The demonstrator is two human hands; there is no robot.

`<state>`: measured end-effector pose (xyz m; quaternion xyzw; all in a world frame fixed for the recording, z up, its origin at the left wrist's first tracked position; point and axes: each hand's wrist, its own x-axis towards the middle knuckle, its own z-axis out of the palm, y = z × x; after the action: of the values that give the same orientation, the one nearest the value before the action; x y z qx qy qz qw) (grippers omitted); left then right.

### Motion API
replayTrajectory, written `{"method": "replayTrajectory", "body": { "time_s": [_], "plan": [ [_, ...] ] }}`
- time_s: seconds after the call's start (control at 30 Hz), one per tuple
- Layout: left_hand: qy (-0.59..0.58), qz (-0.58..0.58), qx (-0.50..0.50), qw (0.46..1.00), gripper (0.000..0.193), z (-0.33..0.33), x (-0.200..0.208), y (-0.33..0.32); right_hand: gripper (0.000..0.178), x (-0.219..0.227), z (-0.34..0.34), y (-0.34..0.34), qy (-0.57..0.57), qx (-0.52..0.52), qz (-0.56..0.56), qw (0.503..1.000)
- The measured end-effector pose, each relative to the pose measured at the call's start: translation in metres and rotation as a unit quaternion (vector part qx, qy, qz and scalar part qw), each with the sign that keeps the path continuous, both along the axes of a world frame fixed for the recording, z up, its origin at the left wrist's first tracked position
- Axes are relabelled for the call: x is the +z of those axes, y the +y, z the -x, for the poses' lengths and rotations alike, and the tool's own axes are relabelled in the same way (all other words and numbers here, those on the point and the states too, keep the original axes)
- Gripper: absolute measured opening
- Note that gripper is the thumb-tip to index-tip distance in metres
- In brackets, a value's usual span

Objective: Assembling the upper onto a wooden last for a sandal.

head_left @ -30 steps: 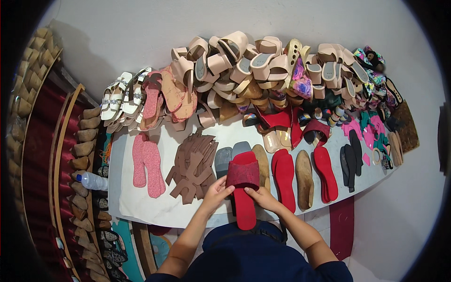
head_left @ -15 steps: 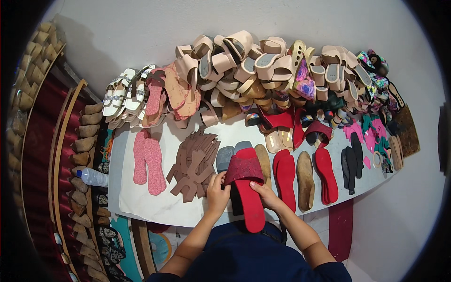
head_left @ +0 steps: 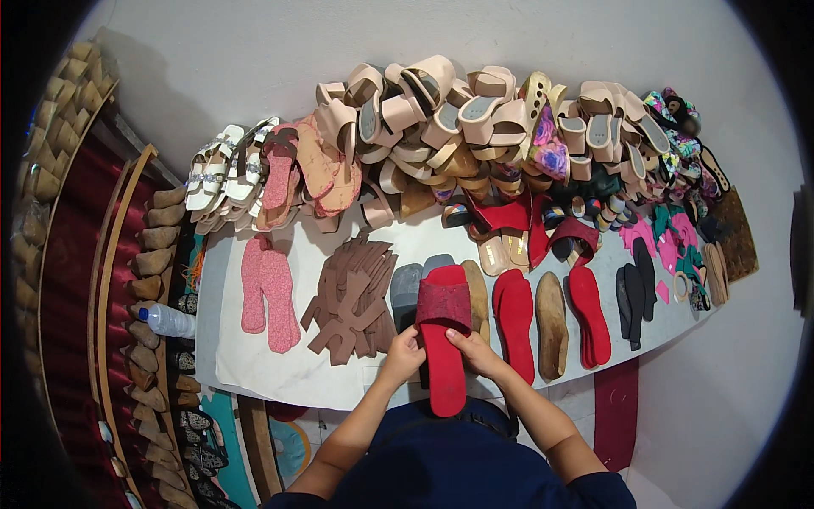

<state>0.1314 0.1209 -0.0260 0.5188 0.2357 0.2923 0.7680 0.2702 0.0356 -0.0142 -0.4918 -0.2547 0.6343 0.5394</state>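
A red slide sandal [head_left: 444,365] with a dark red patterned strap [head_left: 444,305] is held between my two hands, its toe pointing away from me. My left hand [head_left: 405,356] closes on its left edge just below the strap. On the opposite edge my right hand [head_left: 476,352] pinches the sole, thumb on top. Behind the sandal, partly hidden, are grey shoe forms [head_left: 405,293] and a wooden shoe last [head_left: 476,293]. Red insoles [head_left: 514,314] lie close to the right hand, followed by another wooden last [head_left: 552,327] and more red insoles [head_left: 588,318].
Brown strap cutouts [head_left: 349,297] and pink soles [head_left: 270,293] lie on the white tabletop [head_left: 254,373]. Beige heeled sandals [head_left: 441,119] are heaped along the wall. Black soles [head_left: 630,297] are at right. Racks of wooden lasts [head_left: 157,237] and a plastic bottle [head_left: 166,321] stand at left.
The sandal has turned slightly to point straighter ahead, its heel end swinging left. My left hand has shifted right and nearer to me along its edge.
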Motion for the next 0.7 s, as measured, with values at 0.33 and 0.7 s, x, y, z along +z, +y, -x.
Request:
{"method": "replayTrajectory", "body": {
  "time_s": [0.33,0.7],
  "plan": [
    [-0.059,0.194,-0.093,0.975,0.034,0.015,0.014,0.009,0.044,-0.009,-0.009,0.000,-0.200,0.032,-0.030,0.979],
    [0.050,0.134,0.087,0.986,0.022,-0.004,0.017,-0.008,0.037,-0.005,-0.003,0.004,-0.471,0.100,0.033,0.876]
  ]
}}
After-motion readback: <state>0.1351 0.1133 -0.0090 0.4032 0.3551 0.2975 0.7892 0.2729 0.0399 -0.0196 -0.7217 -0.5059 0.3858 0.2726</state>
